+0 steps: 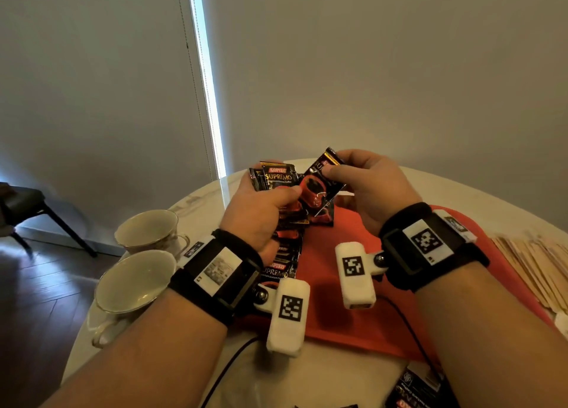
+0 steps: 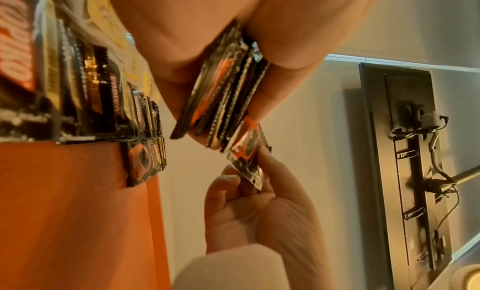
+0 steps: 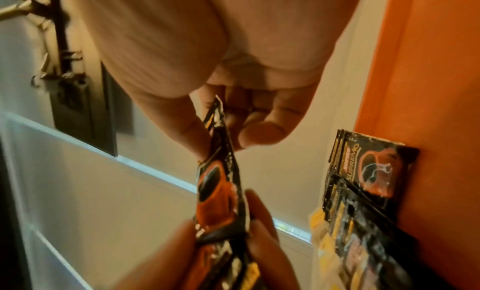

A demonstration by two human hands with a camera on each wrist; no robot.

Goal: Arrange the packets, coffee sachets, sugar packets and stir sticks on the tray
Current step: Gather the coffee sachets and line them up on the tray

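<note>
1. The left hand [image 1: 261, 214] holds a fanned stack of coffee sachets [image 1: 278, 180] above the far edge of the red tray [image 1: 344, 315], thumb pressed on the front face and fingers curled behind, so this grip is clamped on the stack.
2. The right hand [image 1: 368, 186] pinches the top corner of a single sachet [image 1: 319, 189] between thumb and forefinger; its lower end still overlaps the stack, so it looks part-way drawn out.
3. A row of sachets [image 2: 109, 101] already lies overlapped on the tray's left side, beneath the left hand. Yellow packets [image 3: 320, 228] show at the far end of that row.
4. Wooden stir sticks [image 1: 534, 269] lie heaped on the counter [image 1: 307, 374] to the right of the tray, and more dark packets [image 1: 415, 389] sit near the front edge.
5. Two cups [image 1: 135, 281] stand on the counter to the left.
6. Handling, as I judge it: each sachet is light, thin and glossy, so foil faces probably slide over one another. The crimped end seals are stiffer and offer better purchase than the soft filled middle.
7. A firm squeeze on the stack should keep neighbours from slipping out as one is drawn.
8. Laying it flat, overlapping the row's last sachet, would continue the pattern.
</note>
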